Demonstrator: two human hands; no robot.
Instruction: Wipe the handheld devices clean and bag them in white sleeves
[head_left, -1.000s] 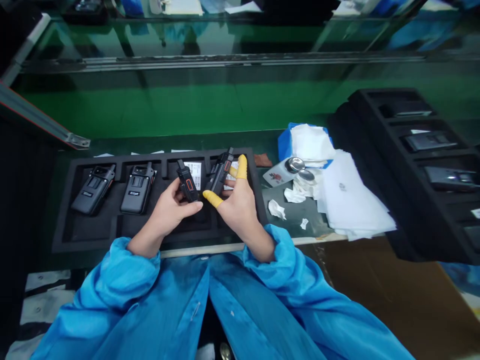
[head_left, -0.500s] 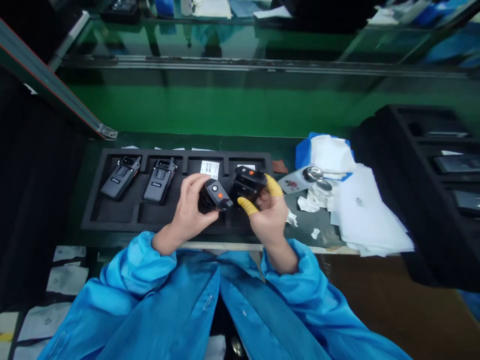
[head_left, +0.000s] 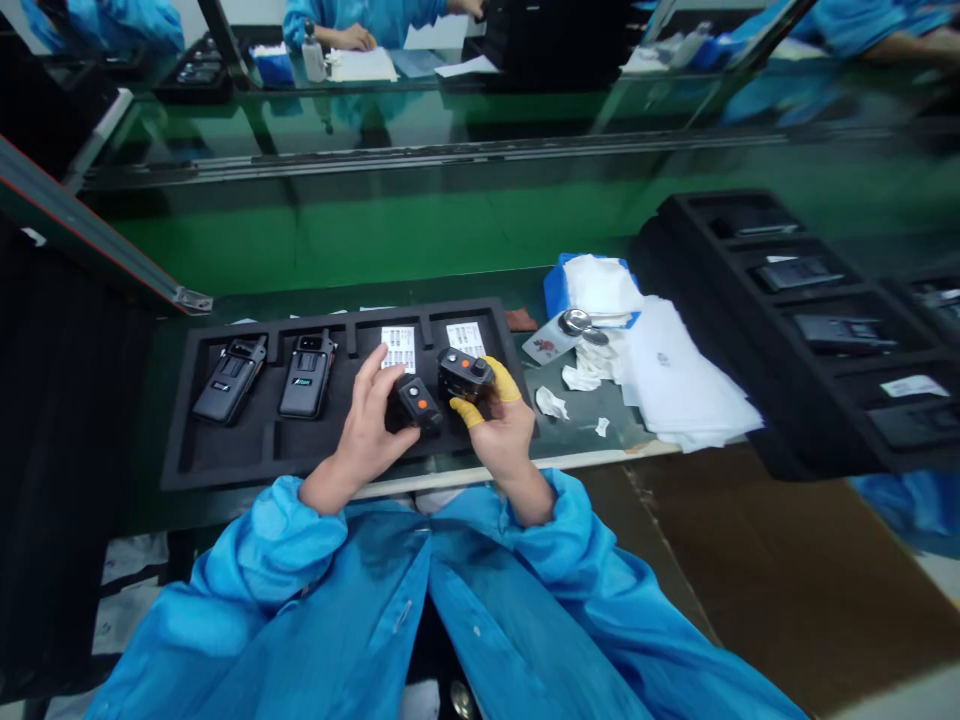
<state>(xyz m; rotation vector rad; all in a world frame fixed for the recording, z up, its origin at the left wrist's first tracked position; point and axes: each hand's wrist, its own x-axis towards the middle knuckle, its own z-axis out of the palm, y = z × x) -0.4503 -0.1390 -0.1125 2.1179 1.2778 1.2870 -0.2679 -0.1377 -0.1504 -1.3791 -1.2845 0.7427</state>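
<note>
My left hand (head_left: 367, 430) is closed around a black walkie-talkie (head_left: 417, 402), its top end with an orange button facing up toward me. A second black walkie-talkie (head_left: 463, 374), also with an orange button, is gripped by my right hand (head_left: 504, 425), which wears yellow finger cots on thumb and forefinger. Both are held over the right part of a black foam tray (head_left: 217, 465). In the tray's left compartments lie two more walkie-talkies, one at the far left (head_left: 229, 382) and one beside it (head_left: 306, 378). White barcode labels (head_left: 397, 348) lie in the compartments behind my hands.
Right of the tray are a blue box of white wipes (head_left: 556, 290), a bottle with a metal cap (head_left: 551, 340), crumpled tissues (head_left: 581, 378) and stacked white sheets (head_left: 675, 385). More black trays (head_left: 697, 260) with devices stand at far right. Co-workers in blue sit across the glass partition.
The view has swung to the right, showing more of the right-hand trays and the co-workers opposite. Both walkie-talkies remain in my hands and have dropped slightly toward the tray, uncovering more of the labels.
</note>
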